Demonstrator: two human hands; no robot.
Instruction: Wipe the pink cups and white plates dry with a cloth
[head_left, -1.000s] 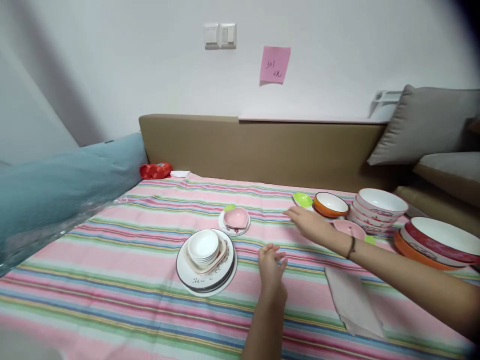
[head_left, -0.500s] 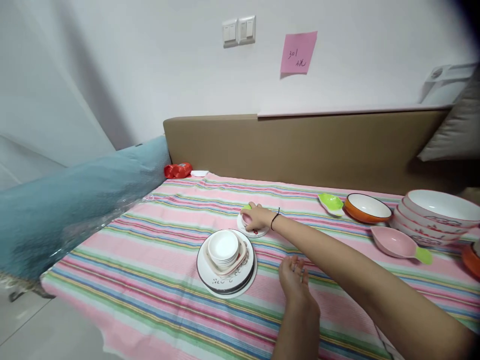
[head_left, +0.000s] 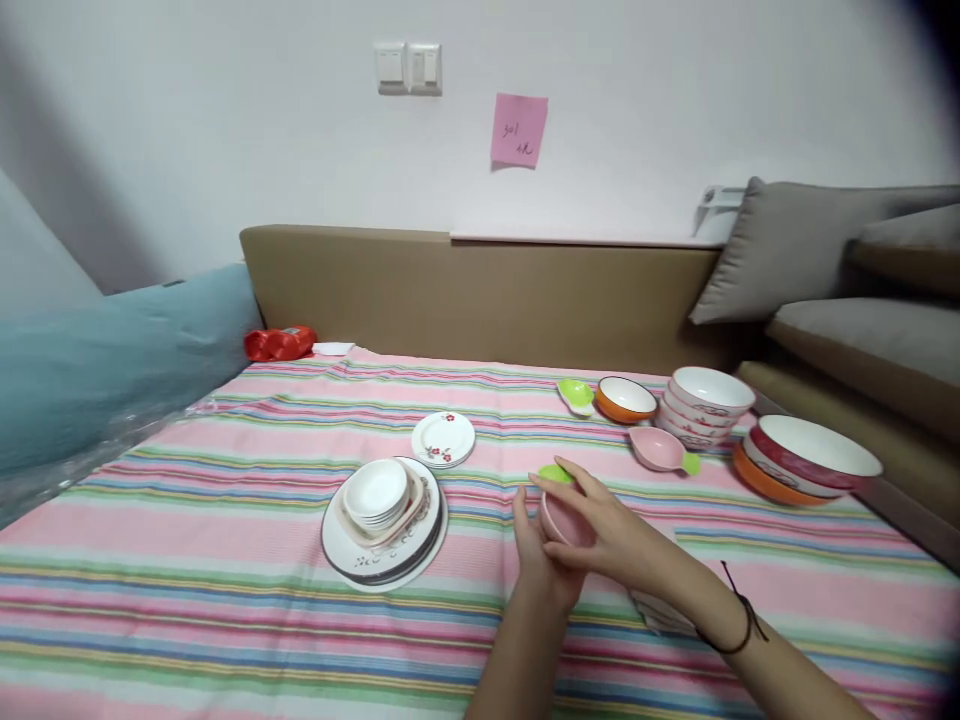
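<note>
A small pink dish with a green leaf-shaped handle (head_left: 564,520) is up off the cloth between my two hands. My right hand (head_left: 619,530) grips it from the right, fingers over its rim and near the green handle. My left hand (head_left: 541,570) cups its left side and underside; part of the dish is hidden by the fingers. To the left lie small white plates with red flowers (head_left: 442,437). Closer to me, small white bowls (head_left: 377,488) are nested in a squarish dish on top of large dark-rimmed plates (head_left: 339,548).
At the right stand a green leaf dish (head_left: 576,394), an orange bowl (head_left: 625,404), another pink dish (head_left: 660,452), stacked white bowls (head_left: 701,412) and a large red-banded bowl (head_left: 814,460). A red plastic bundle (head_left: 281,344) lies at the back left. A striped cloth (head_left: 247,560) lies underneath.
My right hand has lifted the pink dish off the flowered plates and brought it right and nearer. My left hand has come to it. The view has turned right.
</note>
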